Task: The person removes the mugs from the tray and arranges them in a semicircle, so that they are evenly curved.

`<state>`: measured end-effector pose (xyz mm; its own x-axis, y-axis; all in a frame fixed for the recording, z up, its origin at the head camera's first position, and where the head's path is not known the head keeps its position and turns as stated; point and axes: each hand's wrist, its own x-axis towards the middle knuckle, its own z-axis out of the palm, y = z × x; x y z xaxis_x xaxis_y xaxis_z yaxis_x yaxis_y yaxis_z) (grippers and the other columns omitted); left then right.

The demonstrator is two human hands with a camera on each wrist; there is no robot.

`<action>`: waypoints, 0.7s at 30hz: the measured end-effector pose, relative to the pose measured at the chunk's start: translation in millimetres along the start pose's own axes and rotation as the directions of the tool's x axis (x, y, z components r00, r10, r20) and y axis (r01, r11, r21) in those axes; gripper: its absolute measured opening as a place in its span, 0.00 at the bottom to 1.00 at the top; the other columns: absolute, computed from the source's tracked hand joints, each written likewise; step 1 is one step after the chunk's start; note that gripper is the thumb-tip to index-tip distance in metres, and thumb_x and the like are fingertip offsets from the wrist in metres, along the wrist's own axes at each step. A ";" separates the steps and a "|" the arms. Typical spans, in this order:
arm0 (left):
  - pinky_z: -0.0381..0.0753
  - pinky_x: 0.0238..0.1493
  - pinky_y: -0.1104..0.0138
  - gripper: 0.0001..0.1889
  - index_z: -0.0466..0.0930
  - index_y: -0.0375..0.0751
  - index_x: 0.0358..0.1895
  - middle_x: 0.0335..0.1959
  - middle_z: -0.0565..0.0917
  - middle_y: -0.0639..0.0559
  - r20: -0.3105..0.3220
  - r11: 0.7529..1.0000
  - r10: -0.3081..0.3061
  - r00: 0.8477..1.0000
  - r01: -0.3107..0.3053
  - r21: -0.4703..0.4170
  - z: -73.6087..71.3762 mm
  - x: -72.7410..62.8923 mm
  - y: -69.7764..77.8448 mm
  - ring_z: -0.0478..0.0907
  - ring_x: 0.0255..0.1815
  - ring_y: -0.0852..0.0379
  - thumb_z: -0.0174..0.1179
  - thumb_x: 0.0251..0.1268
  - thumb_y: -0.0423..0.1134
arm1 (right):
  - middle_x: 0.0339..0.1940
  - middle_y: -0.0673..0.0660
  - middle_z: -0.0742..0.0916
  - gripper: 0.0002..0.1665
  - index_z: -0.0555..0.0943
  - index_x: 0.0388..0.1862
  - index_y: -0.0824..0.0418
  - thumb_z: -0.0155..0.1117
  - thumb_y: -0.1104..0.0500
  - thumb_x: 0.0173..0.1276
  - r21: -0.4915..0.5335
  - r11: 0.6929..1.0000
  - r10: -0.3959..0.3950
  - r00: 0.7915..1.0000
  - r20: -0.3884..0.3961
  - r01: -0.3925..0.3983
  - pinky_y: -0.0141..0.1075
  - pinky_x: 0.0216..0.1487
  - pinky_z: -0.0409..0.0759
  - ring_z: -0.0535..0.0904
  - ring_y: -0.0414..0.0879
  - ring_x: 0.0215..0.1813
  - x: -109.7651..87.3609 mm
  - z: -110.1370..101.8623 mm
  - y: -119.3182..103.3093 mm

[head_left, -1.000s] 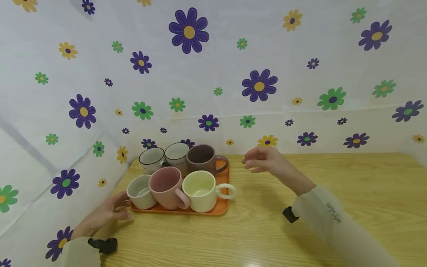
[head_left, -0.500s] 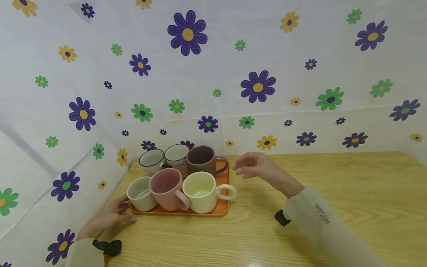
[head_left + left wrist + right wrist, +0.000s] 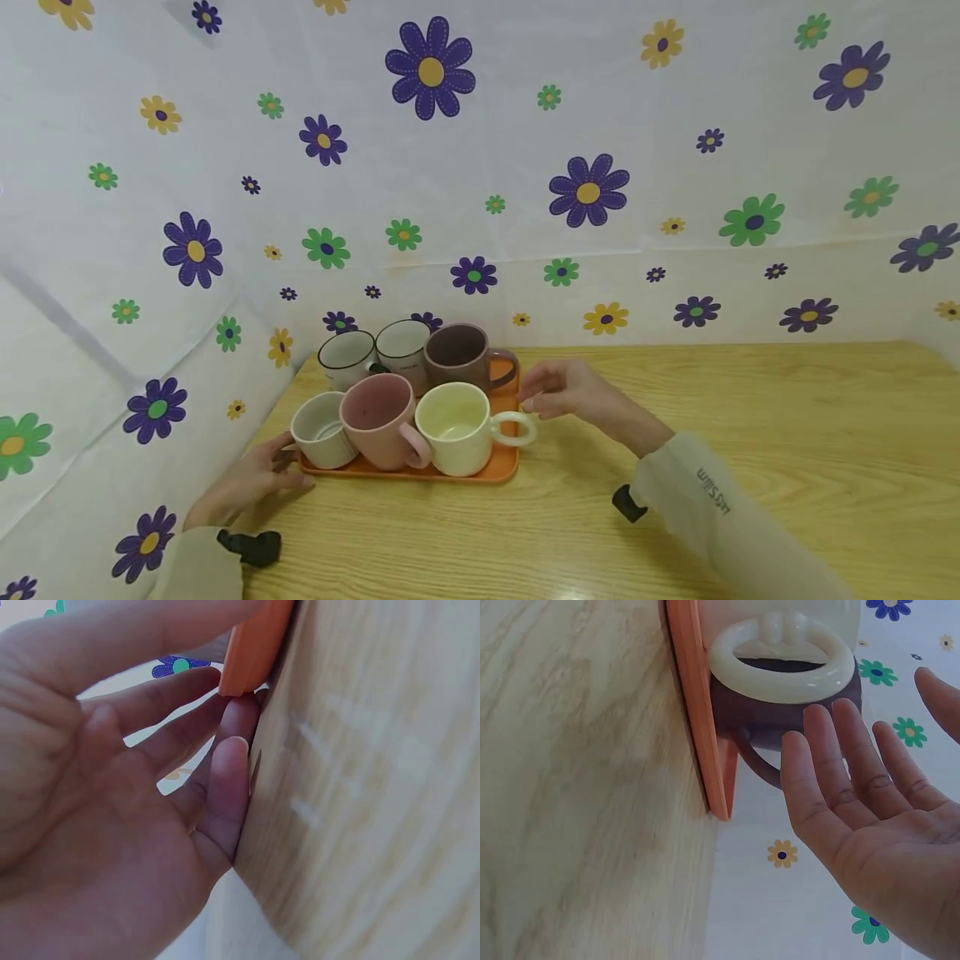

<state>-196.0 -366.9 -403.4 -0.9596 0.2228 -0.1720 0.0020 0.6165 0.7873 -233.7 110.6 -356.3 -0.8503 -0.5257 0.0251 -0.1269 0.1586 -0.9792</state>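
An orange tray [image 3: 507, 468] on the wooden table carries two rows of cups. In front stand a small whitish cup [image 3: 326, 446], a pink mug [image 3: 378, 437] and a pale yellow mug [image 3: 459, 442] with a ring handle. Behind are two dark-rimmed white mugs [image 3: 347, 367] and a purple-brown mug [image 3: 457, 354]. My left hand [image 3: 251, 483] is at the tray's left side; in the left wrist view its fingertips [image 3: 238, 720] reach the tray's edge, low against the table. Beside the tray's right edge, my right hand [image 3: 573, 396] holds nothing, its fingers loosely extended near the mug handles.
A white cloth [image 3: 480, 133] printed with flowers hangs behind and to the left of the table [image 3: 735, 433]. The table's surface stretches to the right and in front of the tray. Dark wrist mounts [image 3: 251, 547] show at both sleeves.
My right hand has moved left and down to the tray's right edge. My left hand has shifted slightly right along the tray's left side. The cups stay in place on the tray.
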 end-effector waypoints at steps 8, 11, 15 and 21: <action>0.67 0.63 0.35 0.42 0.53 0.18 0.74 0.64 0.72 0.23 -0.005 1.000 0.021 1.000 -0.021 0.012 0.0 1.3 -3.7 0.70 0.65 0.26 0.68 0.64 0.33 | 0.46 0.60 0.87 0.22 0.76 0.56 0.78 0.65 0.66 0.68 -0.036 0.999 0.006 0.999 0.051 -0.004 0.46 0.53 0.82 0.83 0.47 0.48 4.1 9.0 2.0; 0.64 0.63 0.33 0.42 0.53 0.17 0.74 0.64 0.73 0.23 -0.005 1.000 0.019 1.000 -0.019 0.018 -0.9 0.2 -3.8 0.69 0.65 0.26 0.67 0.65 0.34 | 0.42 0.56 0.87 0.20 0.76 0.54 0.77 0.66 0.67 0.68 -0.031 0.999 0.013 0.998 0.060 -0.011 0.43 0.52 0.82 0.82 0.45 0.46 5.5 12.8 2.6; 0.61 0.64 0.31 0.41 0.54 0.18 0.74 0.63 0.74 0.24 -0.008 1.000 0.016 1.000 -0.016 0.025 -0.5 0.2 -2.8 0.69 0.65 0.26 0.66 0.67 0.35 | 0.38 0.54 0.87 0.20 0.75 0.53 0.80 0.67 0.69 0.67 -0.012 1.000 0.005 0.997 0.078 -0.004 0.37 0.49 0.81 0.81 0.43 0.41 7.0 18.0 5.4; 0.62 0.63 0.31 0.40 0.56 0.19 0.74 0.62 0.75 0.25 -0.018 0.999 0.012 1.000 -0.011 0.040 1.0 1.2 -0.3 0.70 0.65 0.26 0.66 0.68 0.36 | 0.32 0.53 0.85 0.21 0.74 0.53 0.81 0.68 0.72 0.64 -0.004 0.998 -0.061 0.993 0.098 0.061 0.31 0.41 0.78 0.79 0.42 0.36 11.1 24.8 11.2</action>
<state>-196.8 -366.0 -404.4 -0.9645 0.2163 -0.1516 0.0242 0.6439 0.7647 -231.9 85.8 -372.0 -0.7867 -0.6140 0.0646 -0.1808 0.1292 -0.9750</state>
